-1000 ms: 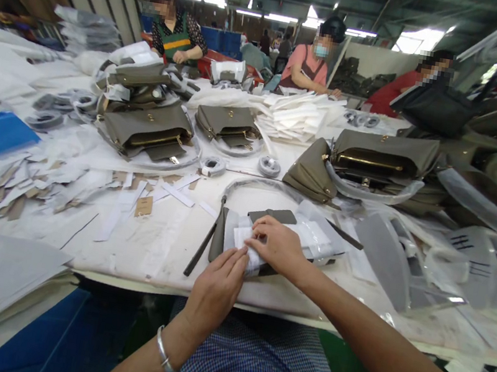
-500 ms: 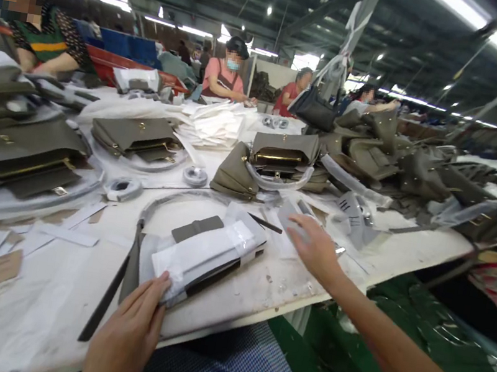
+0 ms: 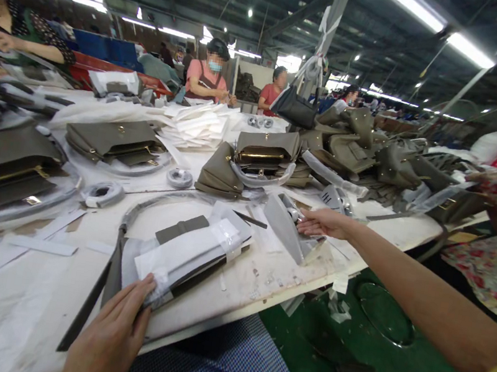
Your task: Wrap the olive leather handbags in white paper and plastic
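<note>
While our left hand (image 3: pixel 112 334) rests flat, unclenched, on the paper-wrapped grey leather piece (image 3: pixel 191 251), our right hand (image 3: pixel 324 223) touches a plastic sleeve (image 3: pixel 286 233), grip impossible to tell.

I can pass over the bare table (image 3: pixel 262 279) at frame centre; handbags (image 3: pixel 264 147) block upper centre, wrapped panel (image 3: pixel 191 249) blocks lower centre.

Flat olive-grey leather piece (image 3: pixel 178 229) wrapped in white paper wrap (image 3: pixel 191 252), lying slanted at lower centre near the table (image 3: pixel 231 296) edge, its grey strap (image 3: pixel 81 317) running toward lower left; grey translucent plastic sheet (image 3: pixel 286 230) right of centre, tilted.
</note>
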A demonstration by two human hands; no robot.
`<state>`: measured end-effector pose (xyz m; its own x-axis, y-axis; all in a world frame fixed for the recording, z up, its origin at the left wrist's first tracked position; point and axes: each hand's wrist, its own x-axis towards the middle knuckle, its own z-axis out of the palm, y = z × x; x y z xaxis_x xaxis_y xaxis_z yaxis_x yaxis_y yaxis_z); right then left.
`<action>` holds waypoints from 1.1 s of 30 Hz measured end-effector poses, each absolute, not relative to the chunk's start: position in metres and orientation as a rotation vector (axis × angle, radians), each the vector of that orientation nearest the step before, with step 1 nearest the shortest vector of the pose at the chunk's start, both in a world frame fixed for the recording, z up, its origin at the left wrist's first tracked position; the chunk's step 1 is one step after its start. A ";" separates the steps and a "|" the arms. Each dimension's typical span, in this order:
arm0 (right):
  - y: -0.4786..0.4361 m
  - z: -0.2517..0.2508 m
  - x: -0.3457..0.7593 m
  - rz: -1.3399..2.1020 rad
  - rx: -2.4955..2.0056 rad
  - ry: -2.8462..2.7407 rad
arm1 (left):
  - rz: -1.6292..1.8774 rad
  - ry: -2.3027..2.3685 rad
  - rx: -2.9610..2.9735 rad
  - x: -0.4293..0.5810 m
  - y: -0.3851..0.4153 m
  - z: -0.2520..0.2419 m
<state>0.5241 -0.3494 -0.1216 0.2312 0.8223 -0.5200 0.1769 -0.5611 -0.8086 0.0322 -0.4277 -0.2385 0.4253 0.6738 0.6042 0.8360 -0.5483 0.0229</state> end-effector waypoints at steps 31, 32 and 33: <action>-0.483 -0.184 0.547 0.358 -2.222 -1.242 | -0.876 -1.395 -2.413 0.033 -0.432 -0.233; -0.485 -0.179 0.550 0.211 -2.292 -1.341 | -0.884 -1.401 -2.415 0.033 -0.431 -0.233; -0.489 -0.174 0.552 0.050 -2.348 -1.452 | -0.890 -1.407 -2.417 0.033 -0.431 -0.233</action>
